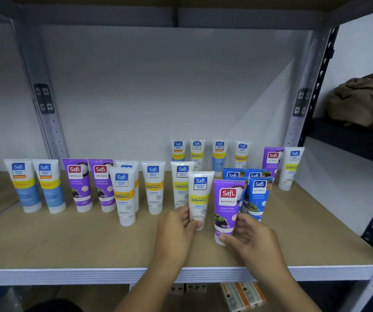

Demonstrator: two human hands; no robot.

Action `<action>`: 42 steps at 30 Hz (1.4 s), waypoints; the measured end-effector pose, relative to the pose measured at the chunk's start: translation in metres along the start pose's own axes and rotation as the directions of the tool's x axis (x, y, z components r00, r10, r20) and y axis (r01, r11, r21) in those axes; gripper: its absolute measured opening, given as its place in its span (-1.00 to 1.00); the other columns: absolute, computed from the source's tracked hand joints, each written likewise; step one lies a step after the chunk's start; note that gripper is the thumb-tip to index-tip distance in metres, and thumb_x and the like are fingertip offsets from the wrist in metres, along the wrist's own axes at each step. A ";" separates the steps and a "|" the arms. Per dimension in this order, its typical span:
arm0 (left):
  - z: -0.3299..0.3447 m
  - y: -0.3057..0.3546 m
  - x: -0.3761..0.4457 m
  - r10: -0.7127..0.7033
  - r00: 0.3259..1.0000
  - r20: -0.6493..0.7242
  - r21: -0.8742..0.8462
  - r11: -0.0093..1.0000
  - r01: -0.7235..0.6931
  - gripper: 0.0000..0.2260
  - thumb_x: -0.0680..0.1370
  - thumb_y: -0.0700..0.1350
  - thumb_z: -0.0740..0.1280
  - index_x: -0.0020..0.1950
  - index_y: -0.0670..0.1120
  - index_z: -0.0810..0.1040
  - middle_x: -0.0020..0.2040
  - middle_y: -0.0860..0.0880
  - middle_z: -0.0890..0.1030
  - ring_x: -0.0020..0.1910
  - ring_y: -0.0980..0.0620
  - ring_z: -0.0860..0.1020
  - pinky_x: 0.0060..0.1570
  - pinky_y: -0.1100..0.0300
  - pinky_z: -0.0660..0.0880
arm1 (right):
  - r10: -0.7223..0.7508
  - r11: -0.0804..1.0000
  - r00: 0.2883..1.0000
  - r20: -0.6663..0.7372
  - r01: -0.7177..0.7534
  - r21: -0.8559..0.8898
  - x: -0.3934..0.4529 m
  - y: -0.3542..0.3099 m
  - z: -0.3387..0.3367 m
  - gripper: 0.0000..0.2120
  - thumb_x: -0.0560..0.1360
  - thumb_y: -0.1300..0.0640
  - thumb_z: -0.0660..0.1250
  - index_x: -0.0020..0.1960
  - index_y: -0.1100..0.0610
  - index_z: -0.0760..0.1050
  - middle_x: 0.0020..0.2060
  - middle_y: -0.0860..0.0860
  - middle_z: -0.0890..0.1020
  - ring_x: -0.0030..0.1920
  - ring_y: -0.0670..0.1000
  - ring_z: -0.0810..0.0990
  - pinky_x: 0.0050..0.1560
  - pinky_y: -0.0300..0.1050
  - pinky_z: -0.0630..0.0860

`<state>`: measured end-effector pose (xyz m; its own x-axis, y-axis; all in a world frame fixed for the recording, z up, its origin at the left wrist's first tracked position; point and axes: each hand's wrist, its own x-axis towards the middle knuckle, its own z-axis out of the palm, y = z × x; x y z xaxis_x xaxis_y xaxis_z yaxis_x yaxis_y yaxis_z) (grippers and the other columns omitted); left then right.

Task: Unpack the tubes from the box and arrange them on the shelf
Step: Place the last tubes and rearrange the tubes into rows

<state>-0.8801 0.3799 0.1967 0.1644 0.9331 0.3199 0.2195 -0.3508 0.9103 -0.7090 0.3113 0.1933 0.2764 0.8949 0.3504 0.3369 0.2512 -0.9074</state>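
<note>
Many cream tubes stand cap-down on the wooden shelf board (pixel 68 242). My left hand (pixel 177 230) grips the lower end of a white tube with a yellow band (pixel 200 194), which stands upright. Beside it, my right hand (pixel 247 238) holds the lower end of a purple tube (pixel 227 203), thumb across its front near the cap. Both tubes stand at the front right of the shelf, just ahead of several blue tubes (pixel 258 194). The box is out of view.
More white, blue-banded and purple tubes (pixel 78 183) line the shelf from left to right, with a back row (pixel 196 152) near the wall. Metal uprights (pixel 302 104) frame the bay. A brown cloth (pixel 365 102) lies on the neighbouring rack. Small boxes (pixel 241 293) sit below.
</note>
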 end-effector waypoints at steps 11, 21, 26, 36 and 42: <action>0.033 -0.015 0.032 0.106 0.994 -0.029 0.164 0.981 -0.099 -0.69 0.53 -0.25 0.35 0.20 0.08 0.59 0.07 0.18 0.68 0.08 0.25 0.62 0.11 0.09 0.60 | 0.020 0.999 1.000 -0.022 -0.019 0.042 0.000 0.008 -0.011 -0.57 0.29 0.27 0.60 0.04 -0.08 0.57 -0.10 -0.17 0.72 -0.06 -0.13 0.70 -0.03 -0.23 0.61; 0.047 -0.026 0.049 0.106 0.992 -0.062 0.201 0.975 -0.092 -0.74 0.56 -0.20 0.35 0.22 0.03 0.57 0.10 0.11 0.67 0.12 0.16 0.61 0.12 0.04 0.60 | 0.014 0.995 1.000 -0.016 -0.012 0.095 0.000 0.010 -0.011 -0.56 0.30 0.32 0.58 0.06 -0.06 0.57 -0.09 -0.15 0.72 -0.07 -0.12 0.70 -0.10 -0.34 0.58; 0.048 -0.027 0.052 0.118 0.991 -0.070 0.215 0.971 -0.100 -0.74 0.56 -0.21 0.35 0.21 0.02 0.58 0.10 0.11 0.67 0.12 0.16 0.61 0.13 0.06 0.59 | 0.024 0.993 1.000 -0.009 -0.023 0.112 0.000 0.011 -0.011 -0.56 0.31 0.31 0.58 0.08 -0.05 0.57 -0.08 -0.15 0.72 -0.05 -0.12 0.70 -0.09 -0.32 0.58; 0.049 -0.030 0.052 0.155 0.985 -0.081 0.229 0.964 -0.133 -0.75 0.55 -0.22 0.35 0.20 0.02 0.58 0.08 0.10 0.67 0.09 0.17 0.61 0.09 0.10 0.61 | 0.009 0.993 1.000 -0.007 -0.008 0.114 -0.001 0.012 -0.010 -0.56 0.32 0.34 0.56 0.09 -0.02 0.58 -0.09 -0.16 0.72 -0.07 -0.13 0.70 -0.11 -0.36 0.56; 0.047 -0.029 0.052 0.147 0.986 -0.081 0.247 0.961 -0.123 -0.78 0.55 -0.19 0.35 0.16 0.02 0.59 0.05 0.11 0.68 0.05 0.18 0.62 0.07 0.09 0.61 | 0.011 0.993 1.000 -0.007 -0.010 0.116 -0.002 0.012 -0.010 -0.56 0.33 0.32 0.56 0.10 -0.04 0.56 -0.07 -0.17 0.72 -0.04 -0.12 0.70 -0.09 -0.33 0.58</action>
<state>-0.8322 0.4345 0.1747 0.1164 0.8746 0.4706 0.4280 -0.4717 0.7709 -0.6967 0.3089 0.1840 0.2867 0.8949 0.3418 0.2276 0.2830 -0.9317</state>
